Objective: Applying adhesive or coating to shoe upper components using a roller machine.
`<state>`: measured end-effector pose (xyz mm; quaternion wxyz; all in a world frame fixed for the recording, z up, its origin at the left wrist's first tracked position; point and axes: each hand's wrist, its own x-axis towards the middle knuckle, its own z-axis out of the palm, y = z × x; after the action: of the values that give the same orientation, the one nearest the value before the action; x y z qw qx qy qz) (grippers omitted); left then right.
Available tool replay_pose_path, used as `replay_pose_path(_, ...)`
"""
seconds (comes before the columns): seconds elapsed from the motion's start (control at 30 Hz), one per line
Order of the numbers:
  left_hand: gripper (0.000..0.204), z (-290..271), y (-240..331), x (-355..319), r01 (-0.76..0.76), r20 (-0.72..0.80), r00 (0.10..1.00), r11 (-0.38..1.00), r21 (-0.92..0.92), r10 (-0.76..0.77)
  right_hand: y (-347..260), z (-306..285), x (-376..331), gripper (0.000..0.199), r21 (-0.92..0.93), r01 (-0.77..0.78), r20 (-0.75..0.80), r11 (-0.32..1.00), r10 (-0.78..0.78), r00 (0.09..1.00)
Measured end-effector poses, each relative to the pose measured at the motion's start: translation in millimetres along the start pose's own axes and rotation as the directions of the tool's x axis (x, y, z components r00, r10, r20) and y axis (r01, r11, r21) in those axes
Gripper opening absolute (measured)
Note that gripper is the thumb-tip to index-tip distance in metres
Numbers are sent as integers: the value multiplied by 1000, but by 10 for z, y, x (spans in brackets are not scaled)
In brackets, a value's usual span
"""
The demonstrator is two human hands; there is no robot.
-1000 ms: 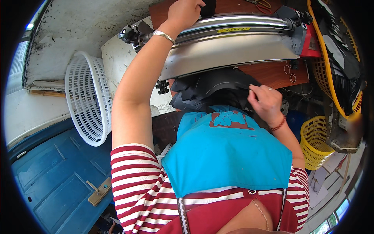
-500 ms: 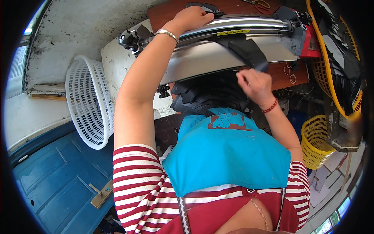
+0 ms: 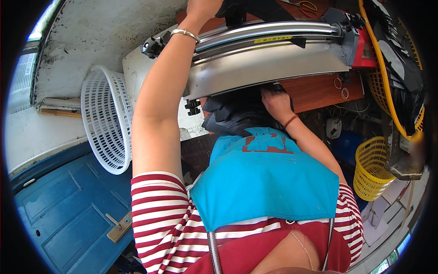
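My left hand [image 3: 204,6] reaches over the silver roller machine [image 3: 269,58], at the upper picture edge. Its fingers are cut off there, beside a flat black sheet piece [image 3: 262,10] lying behind the machine's bar. Below the front plate, my right hand [image 3: 277,106] is closed at the right side of a stack of black pieces [image 3: 230,112], its fingers curled at the edge of one and partly hidden. The stack lies between the machine and my blue apron [image 3: 269,182].
A white basket [image 3: 106,121] stands left, above a blue door [image 3: 68,205]. At right are a yellow-orange basket [image 3: 381,89] with black pieces and a smaller yellow basket [image 3: 372,169]. Scissors [image 3: 306,6] lie on the brown tabletop [image 3: 315,93] at the back.
The black piece that lay across the front plate is gone from there; a black piece now shows behind the bar. My left hand moved up and left, my right hand down to the stack.
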<state>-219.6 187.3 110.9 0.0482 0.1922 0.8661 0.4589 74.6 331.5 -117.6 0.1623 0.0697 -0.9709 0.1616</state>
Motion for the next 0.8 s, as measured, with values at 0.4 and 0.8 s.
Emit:
replay_pose_path(0.4, 33, 266, -284, -364, -563, 245, 823, 679, 471, 512, -54, -1990, 270, 16, -242, 14, -179, 970, -59, 982)
replay_pose_path(0.8, 26, 278, -203, -6, -164, 419, 907, 884, 437, -39, -348, -493, 285, 10, 140, 141, -38, 980, -137, 990)
